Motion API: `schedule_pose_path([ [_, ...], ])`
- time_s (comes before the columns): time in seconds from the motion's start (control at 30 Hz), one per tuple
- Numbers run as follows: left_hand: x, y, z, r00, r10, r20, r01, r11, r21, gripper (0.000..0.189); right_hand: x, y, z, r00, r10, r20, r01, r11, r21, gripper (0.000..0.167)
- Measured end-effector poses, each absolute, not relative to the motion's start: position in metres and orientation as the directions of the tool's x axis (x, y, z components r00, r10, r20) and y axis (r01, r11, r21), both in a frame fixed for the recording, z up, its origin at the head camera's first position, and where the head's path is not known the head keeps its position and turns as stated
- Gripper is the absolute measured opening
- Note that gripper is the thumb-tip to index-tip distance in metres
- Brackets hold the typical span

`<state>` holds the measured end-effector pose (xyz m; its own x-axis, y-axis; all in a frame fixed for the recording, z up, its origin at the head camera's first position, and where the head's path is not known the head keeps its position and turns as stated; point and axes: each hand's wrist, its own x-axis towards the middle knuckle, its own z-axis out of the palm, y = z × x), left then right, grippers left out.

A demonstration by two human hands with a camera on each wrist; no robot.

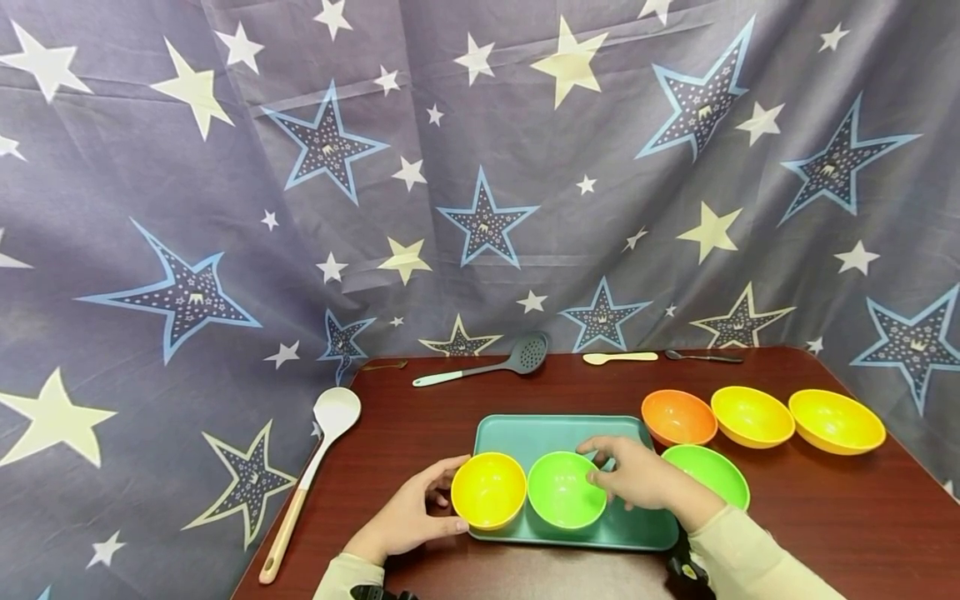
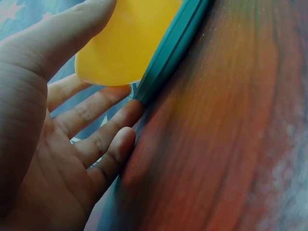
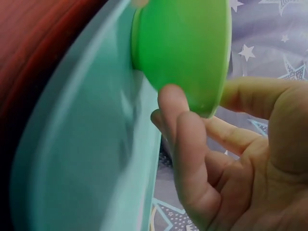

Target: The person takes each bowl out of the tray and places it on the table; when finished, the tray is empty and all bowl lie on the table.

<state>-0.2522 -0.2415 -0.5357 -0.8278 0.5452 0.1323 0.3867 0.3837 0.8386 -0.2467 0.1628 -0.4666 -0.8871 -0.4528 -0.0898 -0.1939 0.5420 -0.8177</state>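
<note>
A yellow bowl and a green bowl stand side by side on a teal tray. My left hand holds the yellow bowl from its left side, thumb near the front rim and fingers behind; in the left wrist view the fingers reach along the bowl's side beside the tray edge. My right hand holds the green bowl at its right rim. In the right wrist view its thumb meets the rim and the bent fingers lie beside the bowl's wall.
Right of the tray stand another green bowl, an orange bowl and two yellow bowls. A slotted spatula, a cream spoon and a dark spoon lie along the back. A long white ladle lies at the left edge.
</note>
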Motion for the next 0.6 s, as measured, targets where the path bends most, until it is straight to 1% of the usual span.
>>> schedule_pose_path([
  [0.1,-0.2518,-0.2412,-0.5365,-0.827,0.545,0.137,0.39,0.382,0.838,0.083,-0.2437,0.1613,-0.4649,-0.884,-0.457,-0.099,-0.19,0.545,-0.817,0.04],
  [0.27,-0.2514,-0.2408,-0.5368,-0.828,0.544,0.135,0.387,0.382,0.839,0.082,-0.2444,0.1611,-0.4672,-0.881,-0.455,-0.134,-0.147,0.531,-0.834,0.039],
  [0.6,-0.2523,-0.2411,-0.5371,-0.827,0.543,0.144,0.395,0.38,0.836,0.083,-0.2478,0.1619,-0.4692,-0.879,-0.449,-0.159,-0.085,0.476,-0.875,0.038],
])
